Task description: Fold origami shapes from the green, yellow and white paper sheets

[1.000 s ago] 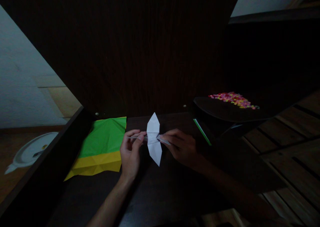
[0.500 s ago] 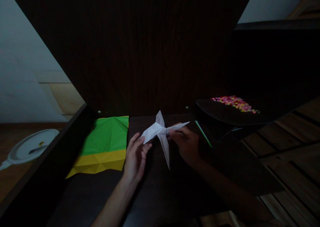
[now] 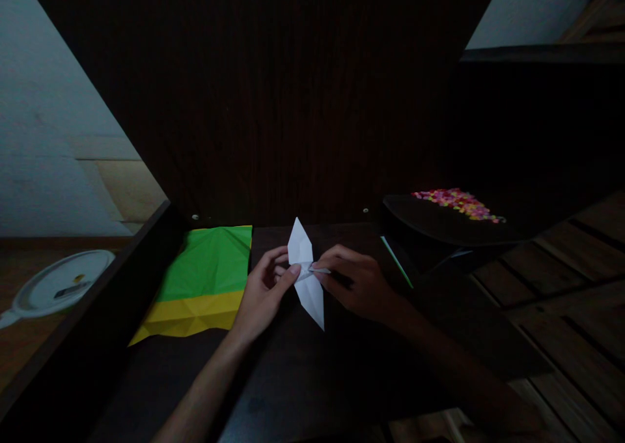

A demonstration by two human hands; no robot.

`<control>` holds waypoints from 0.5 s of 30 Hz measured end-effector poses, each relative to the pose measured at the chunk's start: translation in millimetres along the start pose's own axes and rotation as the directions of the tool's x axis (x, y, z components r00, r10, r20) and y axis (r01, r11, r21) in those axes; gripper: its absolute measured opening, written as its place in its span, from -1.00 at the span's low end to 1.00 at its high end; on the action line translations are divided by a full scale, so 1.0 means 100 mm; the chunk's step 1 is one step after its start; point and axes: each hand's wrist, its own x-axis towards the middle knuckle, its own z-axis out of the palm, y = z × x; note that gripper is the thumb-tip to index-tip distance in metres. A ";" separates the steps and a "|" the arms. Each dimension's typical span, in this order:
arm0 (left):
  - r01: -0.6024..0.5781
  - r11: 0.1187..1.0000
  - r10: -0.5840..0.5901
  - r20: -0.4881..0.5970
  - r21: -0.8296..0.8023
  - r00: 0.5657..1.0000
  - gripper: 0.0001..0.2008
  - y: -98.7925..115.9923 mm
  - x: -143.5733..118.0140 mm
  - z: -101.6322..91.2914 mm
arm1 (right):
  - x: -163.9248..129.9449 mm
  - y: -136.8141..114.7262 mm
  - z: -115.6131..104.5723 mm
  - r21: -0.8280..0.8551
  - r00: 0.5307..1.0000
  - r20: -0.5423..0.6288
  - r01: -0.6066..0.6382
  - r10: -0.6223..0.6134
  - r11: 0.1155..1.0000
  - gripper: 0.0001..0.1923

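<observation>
left hand [image 3: 263, 293]: fingers pinched on the left side of the white folded paper [image 3: 306, 275], at its waist; thumb tip on top of the fold, forearm coming in from bottom left.
right hand [image 3: 359, 285]: fingertips closed on the same waist from the right, clamped on a thin flap that sticks out sideways; forearm runs off to bottom right, mostly in shadow.
white folded paper: pointed, diamond-like shape, one tip up and away, the other down toward the camera; held between both hands just above the tabletop [image 3: 303, 378]. Can't tell if the lower tip touches the surface.
green and yellow sheet [image 3: 200, 283]: flat on the tabletop, left of the left hand, near but apart; green part far, yellow band near, creases visible.
green strip [image 3: 396, 260]: thin, slanted, just right of the right hand, at the edge of a dark tray.
dark tray [image 3: 439, 225]: right of the hands, raised a little; pile of small multicoloured bits [image 3: 456, 202] on its far side.
white round lid [image 3: 53, 286]: far left, on the floor outside the tabletop's raised edge.
lighting: dim, dark wood panel behind; detail on the fingers is poor.
</observation>
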 end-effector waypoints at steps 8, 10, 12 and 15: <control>0.041 0.999 -0.041 0.001 -0.027 0.999 -0.78 0.01 0.00 0.10 | -0.11 0.04 0.12 0.104 0.990 -0.117 -0.061 0.073 0.993 -0.80; 0.034 0.999 -0.035 -0.015 -0.019 0.999 -0.77 0.00 0.00 0.12 | -0.15 0.05 0.16 0.097 0.984 -0.153 -0.082 0.097 0.992 -0.72; 0.034 0.999 -0.034 -0.018 -0.028 0.999 -0.77 -0.01 -0.01 0.15 | -0.19 0.07 0.18 0.073 0.977 -0.186 -0.095 0.107 0.993 -0.72; 0.034 0.997 -0.035 -0.007 -0.067 0.999 -0.78 -0.01 -0.03 0.19 | -0.21 0.07 0.18 0.065 0.962 -0.254 -0.082 0.096 0.994 -0.80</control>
